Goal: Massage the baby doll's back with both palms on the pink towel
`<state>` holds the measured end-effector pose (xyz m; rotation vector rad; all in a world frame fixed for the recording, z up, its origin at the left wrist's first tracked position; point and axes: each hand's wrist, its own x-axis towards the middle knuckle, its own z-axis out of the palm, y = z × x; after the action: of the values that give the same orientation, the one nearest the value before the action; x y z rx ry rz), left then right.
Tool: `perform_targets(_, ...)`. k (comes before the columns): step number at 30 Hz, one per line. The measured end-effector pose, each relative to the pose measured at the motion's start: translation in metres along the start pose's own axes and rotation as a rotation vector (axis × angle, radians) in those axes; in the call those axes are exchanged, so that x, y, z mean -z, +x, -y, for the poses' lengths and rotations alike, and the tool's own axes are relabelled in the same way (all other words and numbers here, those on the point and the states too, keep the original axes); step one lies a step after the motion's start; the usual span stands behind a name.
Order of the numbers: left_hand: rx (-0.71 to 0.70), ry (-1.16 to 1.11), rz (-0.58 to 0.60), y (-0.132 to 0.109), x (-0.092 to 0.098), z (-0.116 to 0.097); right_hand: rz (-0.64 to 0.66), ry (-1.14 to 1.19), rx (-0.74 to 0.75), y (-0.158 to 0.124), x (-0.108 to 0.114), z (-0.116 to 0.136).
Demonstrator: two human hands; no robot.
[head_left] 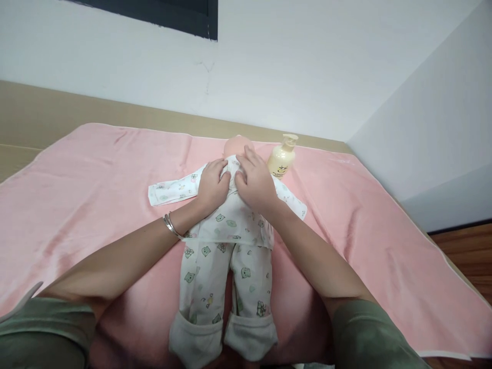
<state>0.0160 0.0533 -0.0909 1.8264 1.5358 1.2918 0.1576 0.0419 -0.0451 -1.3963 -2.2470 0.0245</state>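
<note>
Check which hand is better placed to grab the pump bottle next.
Right, probably. The right hand rests on the doll on the side nearest the pump bottle, which stands upright just beyond it. The left hand lies on the doll's other side and would have to cross over.

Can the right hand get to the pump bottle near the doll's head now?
Probably yes: the right hand rests on the doll, and the pump bottle stands close beside it on the pink towel, nothing between.
</note>
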Motion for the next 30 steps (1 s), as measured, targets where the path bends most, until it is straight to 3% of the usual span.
perform_targets(3,-0.001,-0.001,-0.003,0.0000,0.0001,0.0005,-0.053,0.006,0.003,-0.0015,0.0004,0.0026)
perform_targets(8,0.012,0.012,0.003,0.0005,-0.0005,0.0014,0.097,0.018,-0.001,-0.0019,-0.0047,0.0029)
perform_targets(13,-0.005,0.024,0.006,0.0003,-0.0005,0.0010,-0.045,0.050,-0.043,0.0009,0.0019,0.0041)
perform_targets(19,-0.039,0.018,0.016,-0.0003,0.0003,0.0003,0.114,0.061,-0.038,0.0003,-0.0046,0.0007)
perform_targets(24,-0.032,0.031,0.027,-0.0004,0.0014,-0.0012,-0.045,0.065,-0.047,0.0017,0.0000,0.0037)
perform_targets(26,-0.031,0.040,0.027,0.0000,0.0014,-0.0011,0.005,0.021,-0.033,0.0018,-0.0029,0.0041)
perform_targets(30,-0.053,0.060,0.039,0.0013,-0.0003,0.0011,0.228,-0.107,-0.025,-0.0009,-0.0031,0.0092)
